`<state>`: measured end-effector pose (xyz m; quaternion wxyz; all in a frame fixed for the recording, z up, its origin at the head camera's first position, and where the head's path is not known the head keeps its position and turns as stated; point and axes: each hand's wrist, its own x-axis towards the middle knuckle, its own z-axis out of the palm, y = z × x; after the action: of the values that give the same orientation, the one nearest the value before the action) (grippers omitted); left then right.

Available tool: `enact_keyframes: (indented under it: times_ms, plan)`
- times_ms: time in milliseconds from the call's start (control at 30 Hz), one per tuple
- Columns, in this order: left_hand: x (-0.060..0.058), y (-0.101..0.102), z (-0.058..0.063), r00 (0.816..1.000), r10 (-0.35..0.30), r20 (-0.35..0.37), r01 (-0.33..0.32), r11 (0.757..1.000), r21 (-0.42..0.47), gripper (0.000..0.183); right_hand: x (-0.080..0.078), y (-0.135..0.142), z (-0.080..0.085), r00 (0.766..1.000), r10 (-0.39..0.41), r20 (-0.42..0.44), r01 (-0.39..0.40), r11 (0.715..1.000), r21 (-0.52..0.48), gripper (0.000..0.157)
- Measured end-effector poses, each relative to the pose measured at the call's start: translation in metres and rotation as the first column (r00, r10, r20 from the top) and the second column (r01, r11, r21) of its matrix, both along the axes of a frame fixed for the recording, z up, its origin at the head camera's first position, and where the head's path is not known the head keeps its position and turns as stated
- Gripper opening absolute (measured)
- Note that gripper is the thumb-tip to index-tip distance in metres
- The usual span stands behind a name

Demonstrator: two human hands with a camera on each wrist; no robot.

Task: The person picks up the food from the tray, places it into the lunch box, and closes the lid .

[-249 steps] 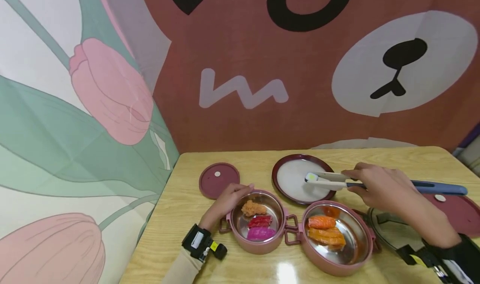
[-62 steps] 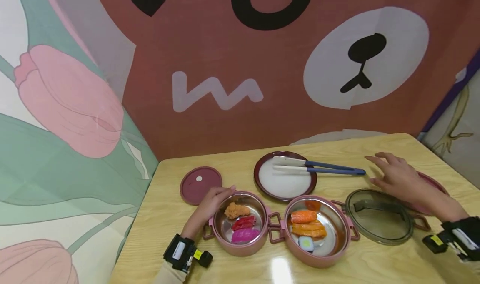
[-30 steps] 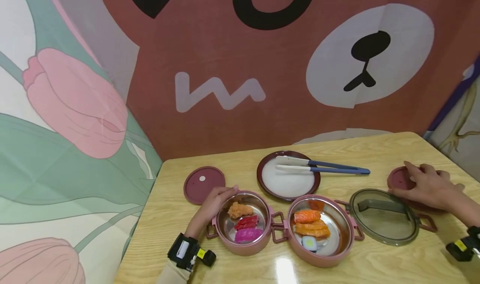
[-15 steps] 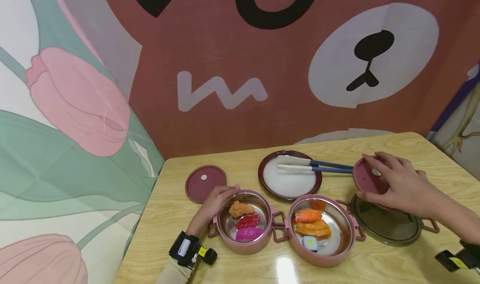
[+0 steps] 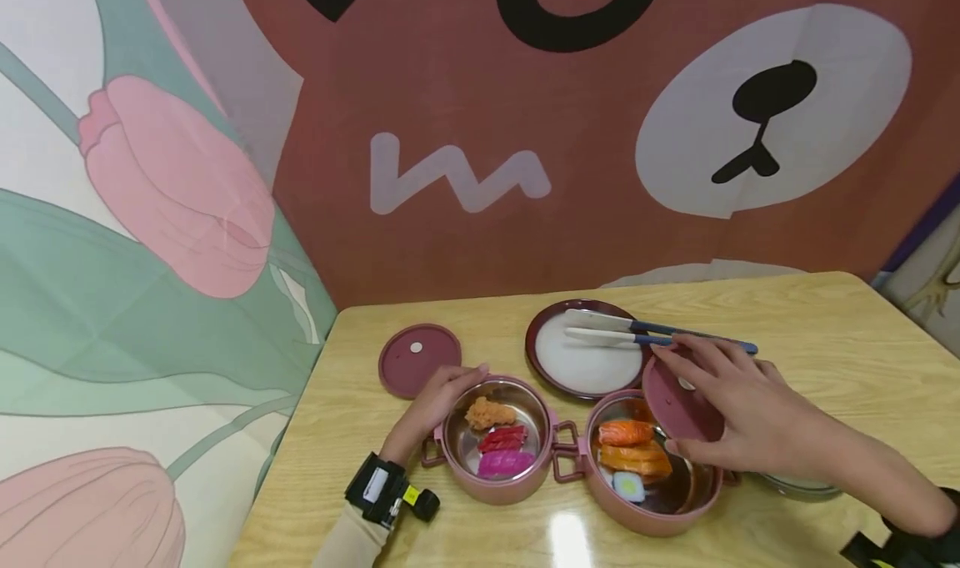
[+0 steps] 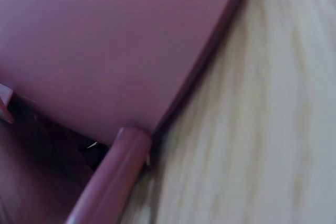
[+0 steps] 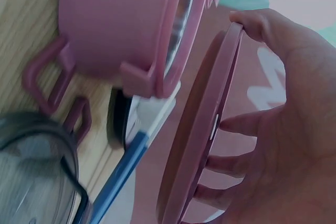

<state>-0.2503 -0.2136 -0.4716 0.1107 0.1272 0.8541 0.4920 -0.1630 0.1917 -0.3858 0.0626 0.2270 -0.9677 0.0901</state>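
Observation:
My left hand point(image 5: 447, 394) rests against the left rim of the smaller pink pot point(image 5: 498, 491), its fingers fairly straight; the thumb is hidden. Inside lie a fried chicken piece point(image 5: 490, 414), red strips point(image 5: 504, 439) and a magenta piece point(image 5: 506, 464). My right hand point(image 5: 750, 414) grips a round maroon lid point(image 5: 678, 401) by its edge, thumb opposite fingers. The lid is tilted over the back right of the larger pink pot point(image 5: 637, 514), apart from its rim in the right wrist view. That pot contains salmon sushi point(image 5: 626, 432), an orange piece point(image 5: 636, 458) and a sushi roll point(image 5: 628, 486).
Blue-handled tongs point(image 5: 600, 334) lie across the white plate point(image 5: 577, 372) with a dark rim behind the pots. Another maroon lid point(image 5: 416, 369) is at the back left. A glass lid point(image 5: 802, 489), mostly covered by my right arm, lies right of the larger pot.
The tongs were laid on the plate and the sushi roll now sits in the larger pot. My right hand took the maroon lid and brought it left over that pot. My left hand stayed put.

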Motion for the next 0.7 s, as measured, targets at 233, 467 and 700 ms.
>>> enact_keyframes:
  times_ms: [233,467,700]
  plan:
    - [-0.001,0.001,0.001,1.0,-0.009,-0.002,0.009,1.0,-0.001,0.053,0.013,-0.02,-0.001,0.998,0.062,0.008,-0.062,0.998,0.011,0.094]
    - [-0.001,0.0,-0.001,1.0,-0.004,0.007,0.004,1.0,0.003,0.054,0.018,-0.034,-0.006,0.992,0.11,0.066,-0.11,0.994,0.004,0.097]
    - [-0.002,0.0,0.001,1.0,-0.006,0.012,0.006,1.0,0.006,0.053,0.022,-0.046,-0.013,0.99,0.137,0.033,-0.138,0.99,0.01,0.099]
